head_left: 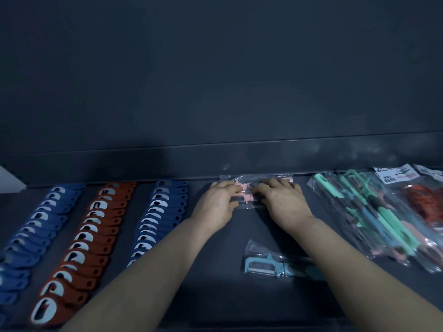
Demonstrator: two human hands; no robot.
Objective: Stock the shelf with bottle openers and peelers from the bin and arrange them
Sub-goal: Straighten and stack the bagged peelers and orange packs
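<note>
A pink peeler in a clear plastic bag (244, 190) lies at the back of the dark shelf (215, 271). My left hand (219, 204) and my right hand (281, 200) both rest on it, fingers laid over the bag from either side. A light blue bagged peeler (266, 263) lies nearer me, partly under my right forearm. Three rows of bottle openers run front to back on the left: blue (38, 226), red (88, 238) and blue (158, 216).
A pile of bagged peelers in mint, blue and pink (374, 212) lies at the right, with red bagged items (424, 200) beyond it. The shelf's dark back wall (215, 92) rises just behind my hands. A pale object (9, 178) shows at the far left.
</note>
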